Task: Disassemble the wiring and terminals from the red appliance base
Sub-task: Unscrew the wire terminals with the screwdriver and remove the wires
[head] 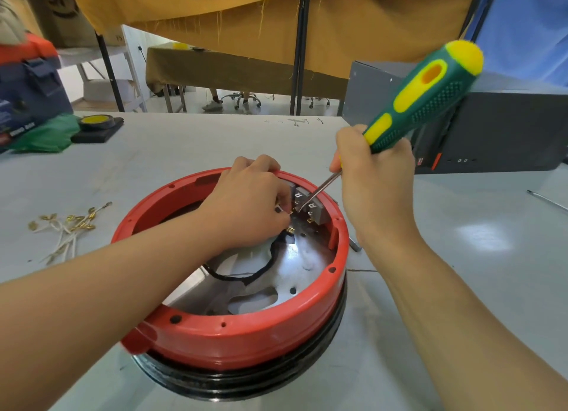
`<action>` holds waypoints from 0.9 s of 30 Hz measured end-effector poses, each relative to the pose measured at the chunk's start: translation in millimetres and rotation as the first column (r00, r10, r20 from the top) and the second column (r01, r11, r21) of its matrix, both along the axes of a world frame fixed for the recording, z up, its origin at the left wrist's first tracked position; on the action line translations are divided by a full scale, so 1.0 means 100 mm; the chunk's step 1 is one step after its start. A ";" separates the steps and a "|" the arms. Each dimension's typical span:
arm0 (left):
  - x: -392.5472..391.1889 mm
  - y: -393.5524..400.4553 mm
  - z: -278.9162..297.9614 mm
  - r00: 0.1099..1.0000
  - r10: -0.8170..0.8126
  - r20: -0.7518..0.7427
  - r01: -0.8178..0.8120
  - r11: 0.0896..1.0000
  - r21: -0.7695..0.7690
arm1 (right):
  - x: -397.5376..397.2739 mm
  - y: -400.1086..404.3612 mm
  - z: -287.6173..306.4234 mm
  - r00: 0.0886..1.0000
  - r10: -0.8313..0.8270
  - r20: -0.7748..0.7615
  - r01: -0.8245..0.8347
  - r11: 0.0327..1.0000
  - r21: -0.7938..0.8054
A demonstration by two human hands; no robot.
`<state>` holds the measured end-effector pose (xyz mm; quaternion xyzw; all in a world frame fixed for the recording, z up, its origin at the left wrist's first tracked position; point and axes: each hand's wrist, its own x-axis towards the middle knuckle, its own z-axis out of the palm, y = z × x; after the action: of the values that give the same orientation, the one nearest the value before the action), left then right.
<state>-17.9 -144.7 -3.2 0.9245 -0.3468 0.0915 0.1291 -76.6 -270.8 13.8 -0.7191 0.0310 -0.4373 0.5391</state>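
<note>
The red appliance base (pixel 233 340) lies upside down on the grey table, its shiny metal plate (pixel 295 257) showing inside. A black sleeved wire (pixel 246 277) curves across that plate toward grey switch blocks (pixel 307 203) with brass terminals at the far rim. My left hand (pixel 246 204) reaches inside the ring and pinches a brass terminal next to the blocks. My right hand (pixel 375 177) grips a green-and-yellow screwdriver (pixel 424 94) low on its handle. Its metal tip (pixel 302 206) touches the terminals between the blocks.
Removed white wires with brass terminals (pixel 67 229) lie in a heap on the left. A tape roll on a black pad (pixel 96 126), green cloth and a blue toolbox (pixel 27 100) stand far left. A dark metal case (pixel 491 125) sits at the right, a thin rod (pixel 547 200) beside it.
</note>
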 end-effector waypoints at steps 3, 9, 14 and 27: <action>0.03 0.02 0.01 0.999 -0.016 -0.032 0.015 1.000 -0.020 | -0.04 -0.03 0.02 1.000 -0.012 0.008 0.012 0.998 -0.063; 0.08 0.09 0.18 0.979 -0.109 -0.173 0.087 0.988 -0.131 | -0.05 -0.22 0.11 0.982 0.168 0.083 -0.178 0.975 0.131; 0.15 0.27 0.26 0.985 -0.026 -0.168 0.007 0.993 -0.114 | -0.02 -0.25 0.17 0.965 0.249 0.080 -0.257 0.961 0.108; 0.11 0.32 0.14 0.993 -0.097 -0.061 0.103 0.989 0.110 | 0.06 -0.19 0.03 0.968 0.251 0.007 -0.250 0.967 -0.046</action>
<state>-7.4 -112.3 10.6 0.9139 -0.3938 0.0396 0.0907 -71.0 -289.5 16.7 -0.7265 -0.0735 -0.3707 0.5739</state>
